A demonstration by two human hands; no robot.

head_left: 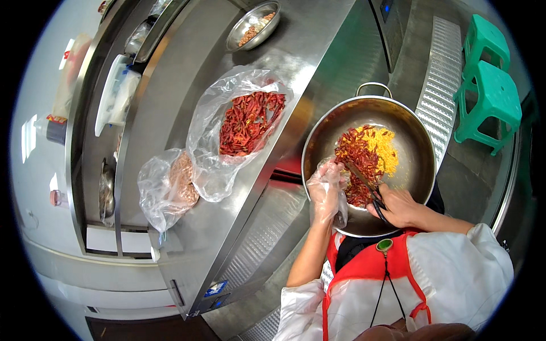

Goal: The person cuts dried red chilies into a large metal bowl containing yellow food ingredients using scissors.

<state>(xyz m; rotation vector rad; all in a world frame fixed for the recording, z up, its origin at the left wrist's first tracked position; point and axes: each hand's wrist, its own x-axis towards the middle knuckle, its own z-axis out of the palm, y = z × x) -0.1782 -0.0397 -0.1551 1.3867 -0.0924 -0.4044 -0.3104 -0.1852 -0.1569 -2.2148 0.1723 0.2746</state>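
A wide steel pot (413,116) rests at my lap. Inside lie cut dried red chilies (358,149) beside a mound of yellow crumbly pieces (384,149). Over the pot's left side, my left hand (324,190) wears a clear plastic glove. Its fingers are pinched around dried chilies, partly hidden by the glove. My right hand (401,207), bare, grips black-handled scissors (364,179) low over the pot. The blades point up and left, and their tips meet the gloved fingers.
On the steel counter to the left sit an open clear bag of dried chilies (250,125), a smaller bag of brownish pieces (183,179) and a metal bowl (257,25) of peanut-like pieces. Green plastic stools (492,99) stand at the right, beyond a ridged metal strip (441,79).
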